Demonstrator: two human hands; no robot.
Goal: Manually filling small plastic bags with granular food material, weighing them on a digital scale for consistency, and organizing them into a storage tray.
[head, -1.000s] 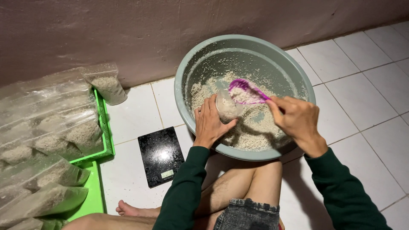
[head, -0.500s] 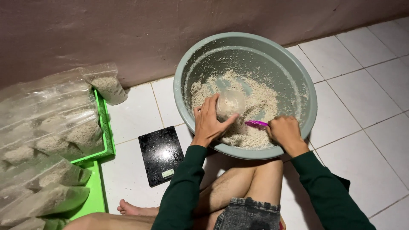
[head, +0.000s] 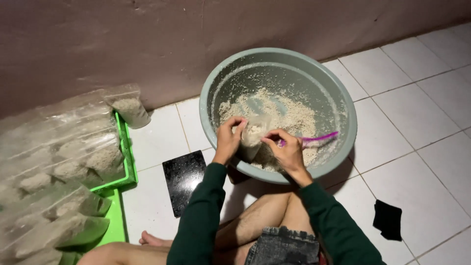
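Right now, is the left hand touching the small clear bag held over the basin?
Touching. The head view shows the left hand pinching the top edge of the clear bag above the grey basin; no gap shows between fingers and plastic.

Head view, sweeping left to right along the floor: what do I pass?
Filled clear bags on green trays → black scale → left hand → small clear bag → right hand → purple scoop → basin's right rim → black cloth.
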